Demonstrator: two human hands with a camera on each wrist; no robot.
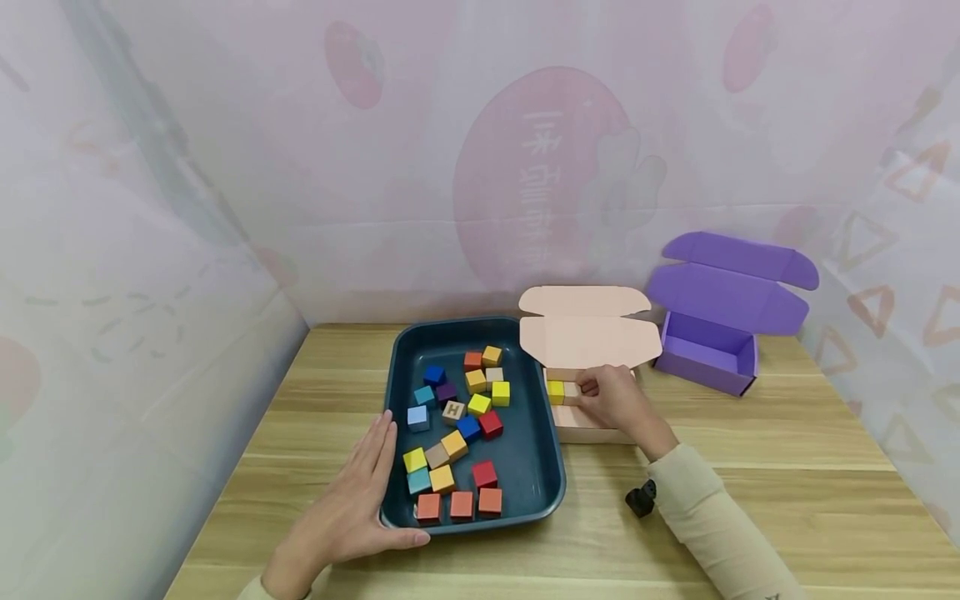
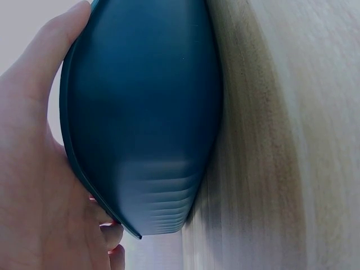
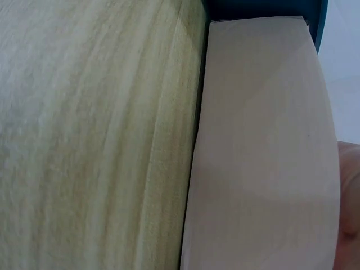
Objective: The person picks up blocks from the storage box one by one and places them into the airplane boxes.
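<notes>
My left hand [image 1: 348, 492] rests at the near left corner of a dark teal tray [image 1: 551, 467], fingers straight along its left rim and thumb along the front edge. The left wrist view shows the tray's outer wall [image 2: 140, 101] beside that hand. Several coloured wooden cubes lie in the tray, among them a plain cube marked H [image 1: 453, 412]. My right hand [image 1: 618, 404] reaches into an open pale pink box [image 1: 588, 435], its fingertips pinching a plain wooden cube [image 1: 572, 393]. Left of that cube sits a yellow cube [image 1: 555, 392]. The box wall [image 3: 264, 140] hides the fingertips in the right wrist view.
An open purple box [image 1: 708, 358] stands at the back right, lid raised. The pink box's lid [image 1: 588, 337] leans back and overlaps the tray's right rim. A small black object [image 1: 641, 498] lies by the right sleeve. Printed cloth walls surround the wooden table [image 1: 810, 492].
</notes>
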